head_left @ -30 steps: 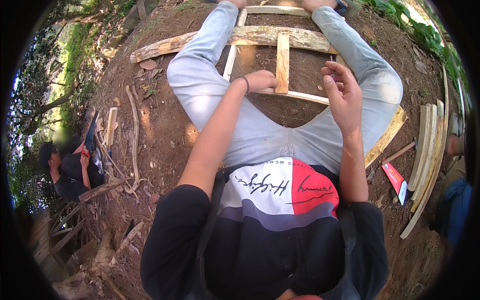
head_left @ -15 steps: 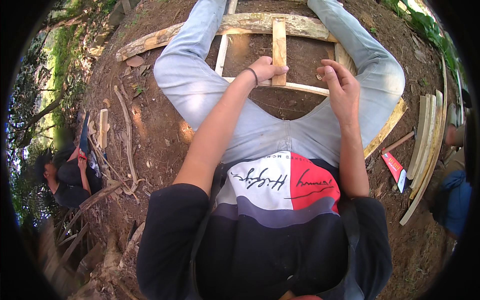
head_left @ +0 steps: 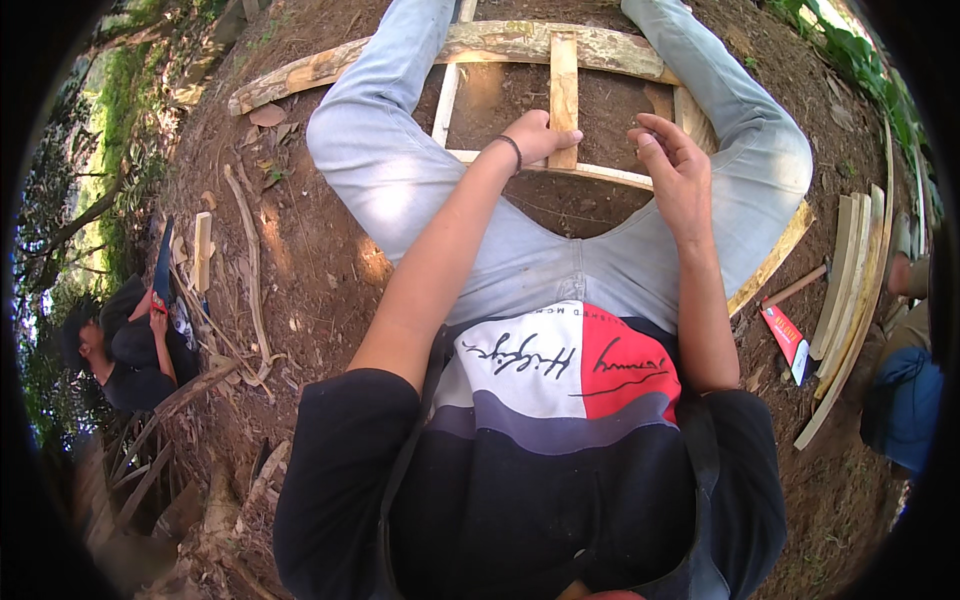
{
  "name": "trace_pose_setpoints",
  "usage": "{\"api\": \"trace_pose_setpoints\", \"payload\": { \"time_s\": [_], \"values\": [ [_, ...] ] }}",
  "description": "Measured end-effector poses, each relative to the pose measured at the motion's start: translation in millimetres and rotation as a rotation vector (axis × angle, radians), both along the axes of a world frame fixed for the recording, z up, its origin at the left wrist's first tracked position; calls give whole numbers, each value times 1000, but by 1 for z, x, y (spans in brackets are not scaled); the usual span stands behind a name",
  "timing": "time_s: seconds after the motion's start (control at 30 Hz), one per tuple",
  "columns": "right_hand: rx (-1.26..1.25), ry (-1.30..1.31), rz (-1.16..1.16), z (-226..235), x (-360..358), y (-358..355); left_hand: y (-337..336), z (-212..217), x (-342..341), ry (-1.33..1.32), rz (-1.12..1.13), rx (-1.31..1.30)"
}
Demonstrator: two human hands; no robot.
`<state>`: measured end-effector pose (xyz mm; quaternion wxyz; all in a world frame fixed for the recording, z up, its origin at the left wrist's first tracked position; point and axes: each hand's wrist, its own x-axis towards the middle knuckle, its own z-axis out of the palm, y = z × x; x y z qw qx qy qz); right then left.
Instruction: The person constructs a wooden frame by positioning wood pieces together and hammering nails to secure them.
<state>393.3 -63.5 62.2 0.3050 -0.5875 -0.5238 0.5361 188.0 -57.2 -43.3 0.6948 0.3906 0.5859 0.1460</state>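
A short pale wooden slat (head_left: 564, 90) lies across a wooden frame, from a thick curved bark-edged beam (head_left: 490, 42) at the far side to a thin strip (head_left: 612, 176) nearer me. My left hand (head_left: 530, 138) is closed on the slat's near end, thumb on top and fingers at its left edge. To the right of the slat, apart from it, hovers my right hand (head_left: 678, 165). Its fingers are curled in toward the thumb; whatever they pinch, if anything, is too small to make out. The frame lies on the ground between my legs.
On the right lie a hammer (head_left: 798, 285), a handsaw with a red-and-white cover (head_left: 786, 340) and several long wood strips (head_left: 845, 290). At the left, a person (head_left: 140, 350) holds a saw (head_left: 163, 262) near a wood block (head_left: 203, 250). Another person (head_left: 905, 400) sits at the right edge.
My right hand has shifted slightly left and up, its fingers still curled. My left hand keeps its hold on the slat. The view has tilted a little.
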Motion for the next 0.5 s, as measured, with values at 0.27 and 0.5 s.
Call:
{"api": "trace_pose_setpoints", "payload": {
  "time_s": [0.27,0.5],
  "values": [
    [0,-12,16,-5,2,-1,-19,11,8,533,16,411],
    [235,-55,161,1,-8,-6,-42,94,41,281,-18,816]
  ]
}}
